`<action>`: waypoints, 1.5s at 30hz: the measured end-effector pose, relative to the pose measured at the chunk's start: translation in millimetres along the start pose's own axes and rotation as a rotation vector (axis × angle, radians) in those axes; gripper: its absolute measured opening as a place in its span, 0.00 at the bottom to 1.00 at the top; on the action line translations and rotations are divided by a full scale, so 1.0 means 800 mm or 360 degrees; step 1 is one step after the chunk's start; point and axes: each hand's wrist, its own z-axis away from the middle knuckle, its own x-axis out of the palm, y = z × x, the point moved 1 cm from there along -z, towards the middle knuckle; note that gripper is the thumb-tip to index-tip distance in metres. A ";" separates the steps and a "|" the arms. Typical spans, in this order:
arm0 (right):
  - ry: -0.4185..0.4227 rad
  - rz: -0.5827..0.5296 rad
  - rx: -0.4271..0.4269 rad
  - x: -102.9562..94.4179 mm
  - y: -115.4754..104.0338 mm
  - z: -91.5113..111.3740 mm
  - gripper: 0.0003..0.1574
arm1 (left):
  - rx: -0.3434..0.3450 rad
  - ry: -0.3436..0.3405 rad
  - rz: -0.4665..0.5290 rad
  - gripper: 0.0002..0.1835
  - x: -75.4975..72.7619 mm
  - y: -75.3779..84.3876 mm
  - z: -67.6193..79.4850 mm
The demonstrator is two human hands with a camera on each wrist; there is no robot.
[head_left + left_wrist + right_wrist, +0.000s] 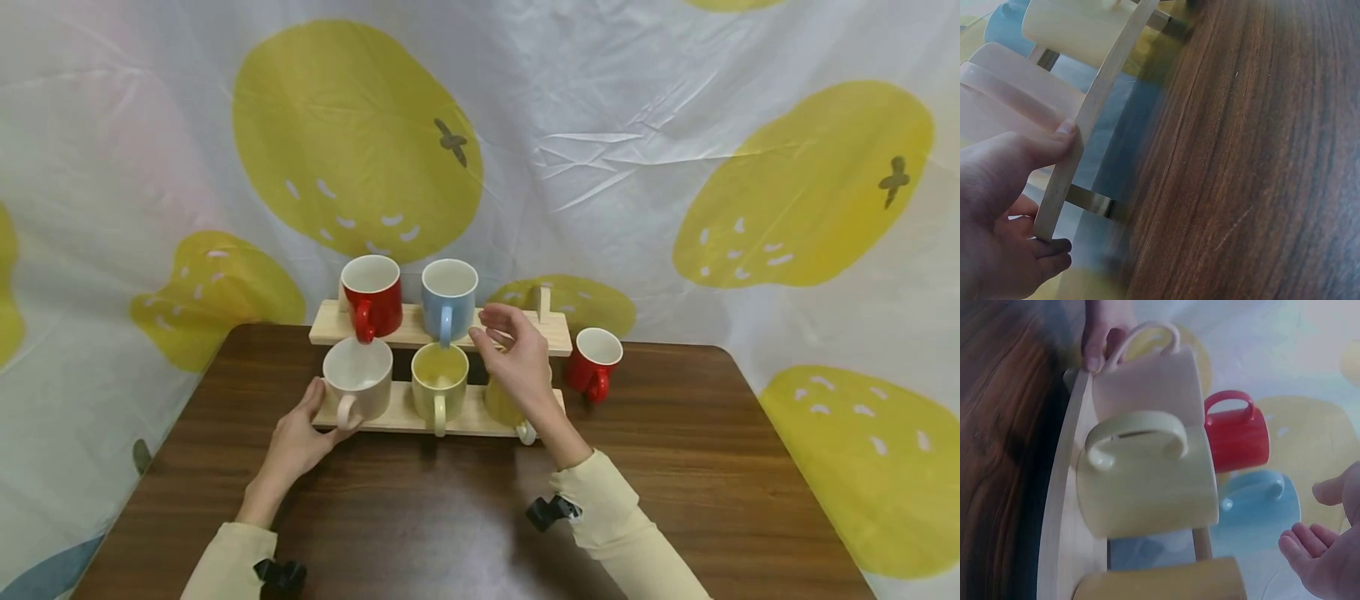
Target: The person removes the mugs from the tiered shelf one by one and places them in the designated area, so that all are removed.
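Observation:
A two-tier wooden mug rack (555,336) stands on the table. My left hand (297,437) grips the left end of its lower shelf, the thumb on the front edge, beside a pale pinkish-white mug (377,393). On that shelf also sit a pale yellow mug (455,402) and a deeper yellow mug (500,406), partly covered by my right hand (519,358). The upper tier carries a red mug (386,310) and a light blue mug (463,312). In the right wrist view, my right hand's loosely bent fingers (1310,544) hold nothing, apart from the blue mug.
Another red mug (587,372) stands on the brown wooden table (420,517), just right of the rack. A light cloth (585,208) with big yellow fruit prints hangs behind the table.

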 end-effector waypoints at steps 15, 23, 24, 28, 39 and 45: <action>-0.0124 0.0006 0.0133 0.039 -0.005 0.007 0.22 | 0.0014 0.0012 0.0023 0.58 0.004 0.000 0.000; -0.0135 0.0097 0.0127 0.053 -0.003 0.004 0.18 | 0.0001 0.0006 0.0037 0.57 0.002 0.002 0.000; -0.0138 0.0104 0.0133 0.055 -0.002 0.003 0.17 | -0.0004 0.0001 0.0036 0.57 0.002 0.002 0.000; -0.0133 0.0156 0.0126 0.058 -0.001 0.002 0.14 | -0.0009 -0.0006 0.0036 0.57 0.002 0.003 0.000; -0.0116 0.0380 0.0102 0.052 -0.005 -0.003 0.09 | -0.0018 0.0003 0.0039 0.58 0.003 -0.001 0.001; -0.0123 0.0415 0.0060 0.050 -0.007 -0.002 0.07 | -0.0009 0.0007 0.0042 0.59 0.002 -0.002 0.000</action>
